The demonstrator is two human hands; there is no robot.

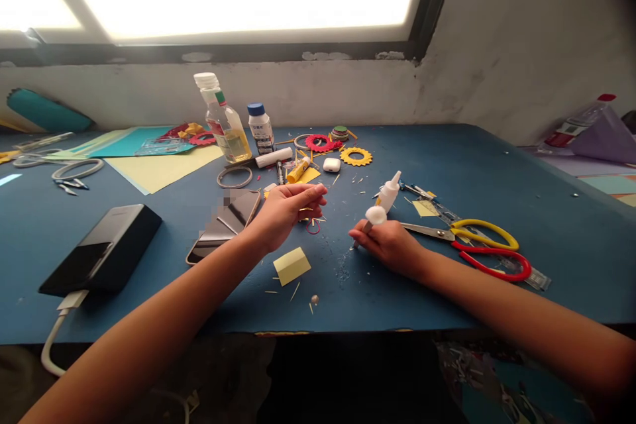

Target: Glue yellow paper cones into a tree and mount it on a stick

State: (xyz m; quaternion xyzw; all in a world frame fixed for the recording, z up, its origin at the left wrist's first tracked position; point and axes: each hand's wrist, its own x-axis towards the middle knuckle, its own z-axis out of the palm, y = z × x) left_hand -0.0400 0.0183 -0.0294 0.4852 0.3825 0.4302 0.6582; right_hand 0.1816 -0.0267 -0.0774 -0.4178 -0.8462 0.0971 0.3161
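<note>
My left hand [288, 215] hovers above the middle of the desk, its thumb and fingertips pinched together; anything between them is too small to make out. My right hand [395, 248] rests on the desk, closed round a thin greyish stick with a white, fluffy-looking round top [376, 214]. The stick's lower end points at a patch of small bits on the blue surface. Just behind that hand stands a white bottle with a pointed nozzle [389, 192]. Scissors with red and yellow handles [484, 248] lie to its right. A folded pale yellow paper piece [292, 266] sits between the hands.
A phone [238, 215] lies partly behind my left forearm, and a black power bank [102, 248] with a white cable sits at left. Toward the wall stand a clear bottle [231, 136] and a blue-capped bottle [261, 129]. A yellow scalloped ring [356, 157] lies near a white earphone case [331, 164].
</note>
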